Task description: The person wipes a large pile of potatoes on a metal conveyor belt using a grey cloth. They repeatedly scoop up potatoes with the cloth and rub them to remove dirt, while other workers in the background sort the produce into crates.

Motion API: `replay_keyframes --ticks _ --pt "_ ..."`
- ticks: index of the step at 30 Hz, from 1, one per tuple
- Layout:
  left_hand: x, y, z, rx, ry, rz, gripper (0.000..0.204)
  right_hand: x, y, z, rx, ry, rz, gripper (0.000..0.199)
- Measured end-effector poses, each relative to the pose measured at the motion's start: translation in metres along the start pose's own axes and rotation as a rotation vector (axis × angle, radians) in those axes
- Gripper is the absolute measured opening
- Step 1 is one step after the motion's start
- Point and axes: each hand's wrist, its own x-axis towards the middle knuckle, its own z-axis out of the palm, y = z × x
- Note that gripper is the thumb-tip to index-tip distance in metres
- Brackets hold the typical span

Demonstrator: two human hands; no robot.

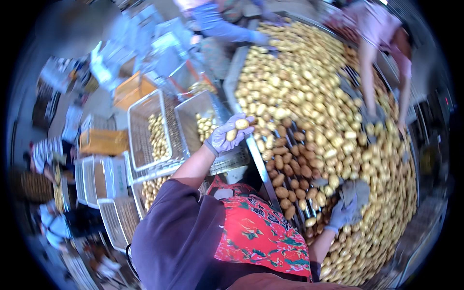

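Note:
My left hand [221, 139], in a pale lavender glove, is raised over the metal edge of the sorting table, next to the plastic crates. Its fingers curl around two yellow potatoes [241, 124]. Lower right, my right hand [344, 212] wears a similar glove with a grey front and reaches into the potato heap [299, 72]. Its fingers are blurred against the potatoes, so whether they grip one is unclear. Between my hands, browner potatoes [295, 169] lie on dark bars.
At left stand a white crate [130, 130] and a grey crate [186, 121], both partly filled with potatoes. Orange boxes [104, 142] and other crates are stacked beyond. Across the heap, a person in blue sleeves [220, 24] and one in pink [377, 24] reach into the potatoes.

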Motion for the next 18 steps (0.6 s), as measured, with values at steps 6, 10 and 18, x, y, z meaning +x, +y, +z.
replay_keyframes --ticks 6,10,18 --pt "-0.128 0.135 -0.074 0.217 0.335 0.394 0.030 0.010 -0.005 0.004 -0.005 -0.085 0.042 0.053" --pt "-0.161 0.319 -0.053 0.107 0.812 1.134 0.061 0.013 -0.007 0.005 -0.055 -0.133 -0.017 0.053" --pt "-0.041 0.102 -0.040 0.936 0.420 0.149 0.039 0.017 -0.024 -0.028 -0.268 -0.185 0.114 0.057"
